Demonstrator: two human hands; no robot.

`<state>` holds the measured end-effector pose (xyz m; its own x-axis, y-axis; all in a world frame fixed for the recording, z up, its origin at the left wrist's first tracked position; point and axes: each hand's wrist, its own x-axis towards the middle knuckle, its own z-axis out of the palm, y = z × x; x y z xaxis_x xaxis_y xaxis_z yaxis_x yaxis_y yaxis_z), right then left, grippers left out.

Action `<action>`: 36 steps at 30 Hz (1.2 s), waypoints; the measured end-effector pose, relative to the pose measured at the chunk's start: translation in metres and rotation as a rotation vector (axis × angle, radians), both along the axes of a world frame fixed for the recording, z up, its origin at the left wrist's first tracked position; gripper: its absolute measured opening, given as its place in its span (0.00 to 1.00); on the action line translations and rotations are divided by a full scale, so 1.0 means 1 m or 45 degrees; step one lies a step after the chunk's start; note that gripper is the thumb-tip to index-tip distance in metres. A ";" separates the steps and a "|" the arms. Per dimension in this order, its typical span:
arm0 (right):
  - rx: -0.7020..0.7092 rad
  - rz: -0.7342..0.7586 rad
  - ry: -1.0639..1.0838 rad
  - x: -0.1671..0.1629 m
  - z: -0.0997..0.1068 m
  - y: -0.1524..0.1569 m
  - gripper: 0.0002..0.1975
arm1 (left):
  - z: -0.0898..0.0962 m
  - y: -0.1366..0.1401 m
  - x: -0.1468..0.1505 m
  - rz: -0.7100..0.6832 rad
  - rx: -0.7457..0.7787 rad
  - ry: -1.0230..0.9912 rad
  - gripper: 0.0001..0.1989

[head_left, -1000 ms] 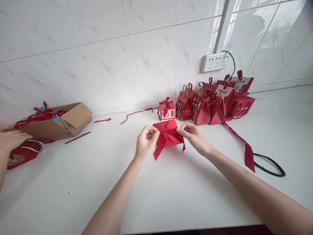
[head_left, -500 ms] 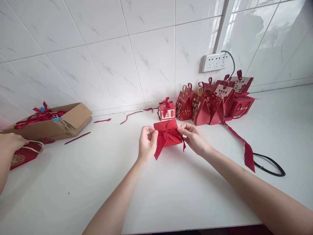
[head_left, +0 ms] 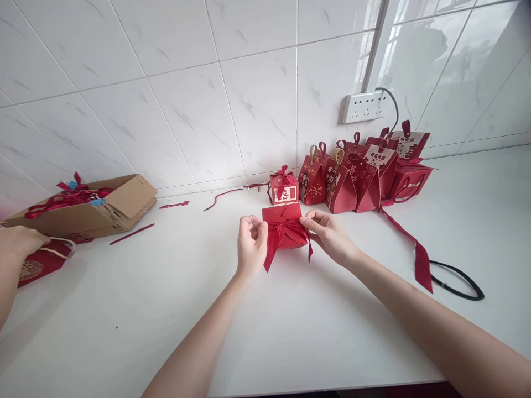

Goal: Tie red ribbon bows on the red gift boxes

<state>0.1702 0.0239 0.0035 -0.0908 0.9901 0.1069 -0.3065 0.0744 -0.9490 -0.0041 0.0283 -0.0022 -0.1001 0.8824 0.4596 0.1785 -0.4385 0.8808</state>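
A small red gift box (head_left: 286, 214) with petal-shaped flaps sits at the middle of the white table, its top tilted toward me. Red ribbon (head_left: 272, 247) is tied across its front, and two tails hang down. My left hand (head_left: 252, 244) is closed at the box's left side, thumb against the edge. On the opposite side, my right hand (head_left: 328, 233) pinches the right edge near the ribbon. Just behind stands another small red box (head_left: 284, 190) with a bow on top.
Several red gift boxes (head_left: 344, 185) line the wall at right, beside a ribbon strip (head_left: 415, 254) and a black loop (head_left: 464, 282). At left are a cardboard box (head_left: 95, 218) of ribbons and another person's hand (head_left: 22, 240) at a red bag (head_left: 45, 260). A socket strip (head_left: 365, 106) hangs above.
Almost nothing differs. The red gift box and both my hands sit very slightly further right in view, with the same hold.
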 end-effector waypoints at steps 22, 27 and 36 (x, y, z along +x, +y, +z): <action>0.297 0.145 -0.467 0.010 0.002 -0.004 0.44 | -0.004 0.006 -0.020 -0.399 0.204 0.638 0.48; 0.424 0.224 -0.729 0.012 0.007 -0.008 0.46 | -0.007 0.004 -0.016 -0.292 0.230 0.631 0.51; 0.430 0.176 -0.815 0.009 0.003 -0.008 0.44 | -0.010 0.008 -0.018 -0.243 0.244 0.667 0.51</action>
<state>0.1795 0.0162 0.0066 -0.3591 0.8876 0.2883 0.2718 0.3950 -0.8775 -0.0216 0.0364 -0.0120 0.3359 0.7589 0.5579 0.4709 -0.6483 0.5983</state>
